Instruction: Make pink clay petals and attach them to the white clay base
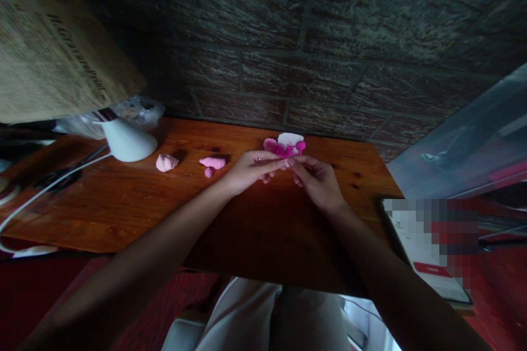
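My left hand and my right hand meet over the wooden table, fingertips pinched together on a small, pale pink bit of clay. Just beyond the fingertips lie bright magenta clay pieces, one of them with a rounded knob. Behind these is a flat whitish piece. Left of my left hand rest an elongated pink clay piece and a little pink ball. Farther left sits a pale pink lump. My fingers partly hide what they hold.
A lamp with a white base and a newsprint-patterned shade stands at the left, its white cable crossing the table. Behind it is a clear plastic bag. A brick-patterned wall borders the back. A framed board leans at right.
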### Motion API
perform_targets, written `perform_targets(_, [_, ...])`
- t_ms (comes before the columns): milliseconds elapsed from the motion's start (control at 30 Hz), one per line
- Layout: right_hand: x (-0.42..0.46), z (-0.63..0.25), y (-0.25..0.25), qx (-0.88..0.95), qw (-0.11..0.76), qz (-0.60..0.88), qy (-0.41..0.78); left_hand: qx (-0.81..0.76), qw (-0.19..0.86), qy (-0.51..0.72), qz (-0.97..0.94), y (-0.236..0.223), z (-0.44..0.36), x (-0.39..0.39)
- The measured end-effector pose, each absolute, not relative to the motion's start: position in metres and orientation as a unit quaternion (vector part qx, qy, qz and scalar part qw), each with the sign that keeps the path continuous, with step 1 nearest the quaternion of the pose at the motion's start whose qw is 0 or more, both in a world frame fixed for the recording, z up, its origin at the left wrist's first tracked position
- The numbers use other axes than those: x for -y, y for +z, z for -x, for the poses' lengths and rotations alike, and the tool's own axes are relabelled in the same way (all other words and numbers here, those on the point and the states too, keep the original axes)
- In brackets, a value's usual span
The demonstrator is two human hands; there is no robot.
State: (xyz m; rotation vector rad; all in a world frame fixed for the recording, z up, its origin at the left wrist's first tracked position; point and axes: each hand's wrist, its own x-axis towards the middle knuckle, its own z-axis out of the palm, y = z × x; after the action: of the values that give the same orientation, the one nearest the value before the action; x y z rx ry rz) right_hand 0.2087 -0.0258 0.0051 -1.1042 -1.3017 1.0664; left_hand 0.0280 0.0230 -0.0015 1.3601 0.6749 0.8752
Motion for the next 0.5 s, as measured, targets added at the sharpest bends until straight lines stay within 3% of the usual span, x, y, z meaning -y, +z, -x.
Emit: perform_targets(500, [0.0253,-0.2104,-0.0001,0.558,0.546,0.44,0.444,-0.301,0.681,0.354,-0.566,-0.0009,-0.0286,-0.0203])
